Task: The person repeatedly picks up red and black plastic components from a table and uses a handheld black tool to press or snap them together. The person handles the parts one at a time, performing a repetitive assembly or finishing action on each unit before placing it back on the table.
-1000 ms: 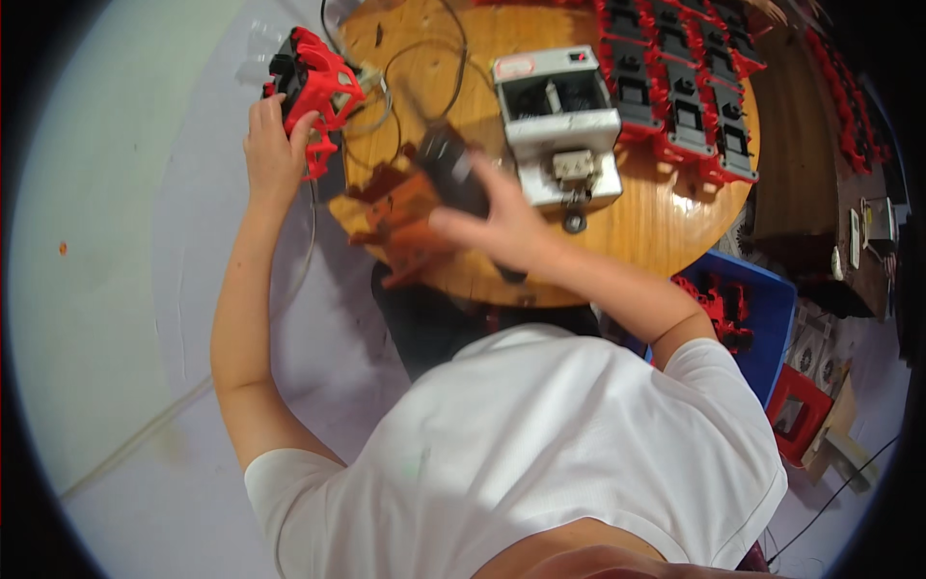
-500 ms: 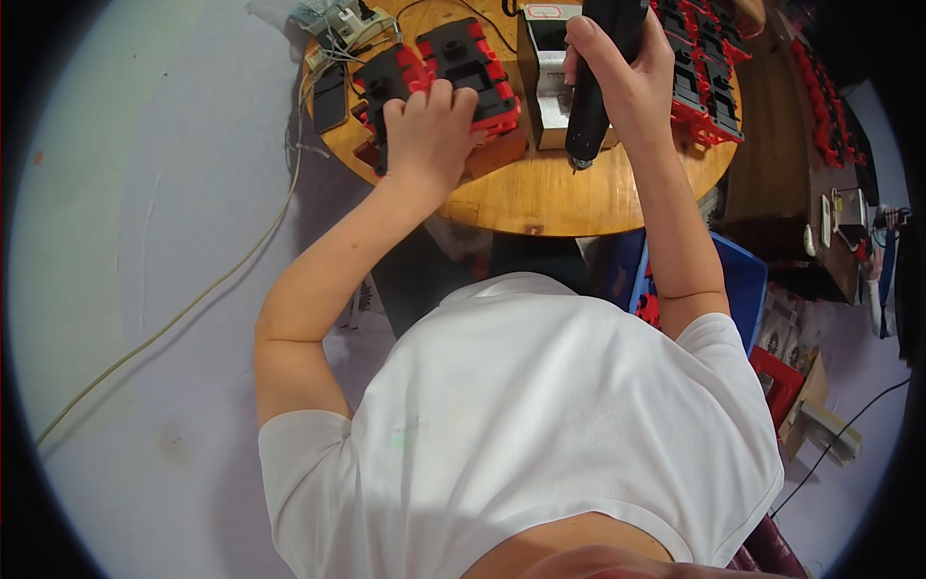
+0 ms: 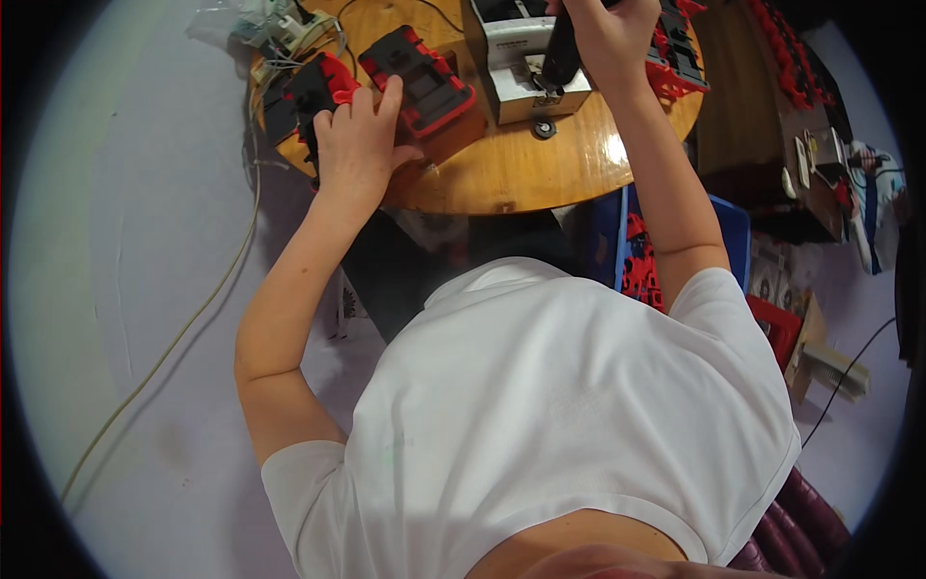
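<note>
My right hand [image 3: 617, 48] is wrapped round a black cylindrical electric screwdriver [image 3: 562, 53], whose lower end points down at the front of a silver-white box-shaped machine [image 3: 516, 48], probably a screw feeder. Whether the tip touches it is too small to tell. My left hand [image 3: 355, 150] is open, with thumb and index finger apart, over the near side of a black and red plastic part [image 3: 313, 85]. Some of that part is hidden beneath the fingers. Just right of the hand, a second black and red plastic part [image 3: 420, 82] rests on a brown block [image 3: 449, 137].
A round wooden table [image 3: 526, 179] carries everything. More red and black parts [image 3: 680, 58] stand at its right. Cables and a power strip [image 3: 304, 34] lie at the back left. Below the right edge is a blue bin [image 3: 733, 241] with red pieces.
My right hand has brought the screwdriver down to the machine's front. My left hand has loosened, its index finger and thumb spreading. The whole view has shifted.
</note>
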Demonstrator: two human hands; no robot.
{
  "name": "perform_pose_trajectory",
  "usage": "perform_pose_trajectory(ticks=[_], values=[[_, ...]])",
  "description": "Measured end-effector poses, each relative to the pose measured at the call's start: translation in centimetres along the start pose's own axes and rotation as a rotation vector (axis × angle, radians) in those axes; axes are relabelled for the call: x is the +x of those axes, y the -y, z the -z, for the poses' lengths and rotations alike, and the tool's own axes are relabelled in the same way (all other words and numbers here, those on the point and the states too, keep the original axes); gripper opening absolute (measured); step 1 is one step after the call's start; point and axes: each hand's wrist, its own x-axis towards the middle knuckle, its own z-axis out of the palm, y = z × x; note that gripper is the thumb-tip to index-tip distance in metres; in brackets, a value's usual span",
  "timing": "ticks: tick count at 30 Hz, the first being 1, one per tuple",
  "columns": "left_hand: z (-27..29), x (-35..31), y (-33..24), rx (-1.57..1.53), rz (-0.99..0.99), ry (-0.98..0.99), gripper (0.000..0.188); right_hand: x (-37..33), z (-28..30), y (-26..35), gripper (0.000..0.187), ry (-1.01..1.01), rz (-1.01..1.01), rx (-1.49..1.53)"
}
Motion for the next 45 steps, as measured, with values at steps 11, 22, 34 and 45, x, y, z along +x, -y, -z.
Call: perform_pose_trajectory(ticks=[11, 22, 34, 45], values=[[-3.1, -4.0, 3.5, -0.489, -0.159, -0.374, 0.080, -1.2, 0.8, -3.2, 0.027, -0.106, 0.170, 0.073], [-0.1, -2.5, 2.2, -0.180, -0.087, 0.073, 0.067, -2.5, 1.4, -3.3, 0.026, -0.075, 0.173, -0.046], [-0.4, 2.6, 2.6, -0.648, 0.052, 0.133, 0.057, -2.9, 0.9, -3.0, 0.029, -0.041, 0.004, 0.019], [-6.2, 6.3, 0.2, -0.428, -0.167, 0.016, 0.084, -2.4, 1.1, -4.3, 0.029, 0.013, 0.140, 0.031]])
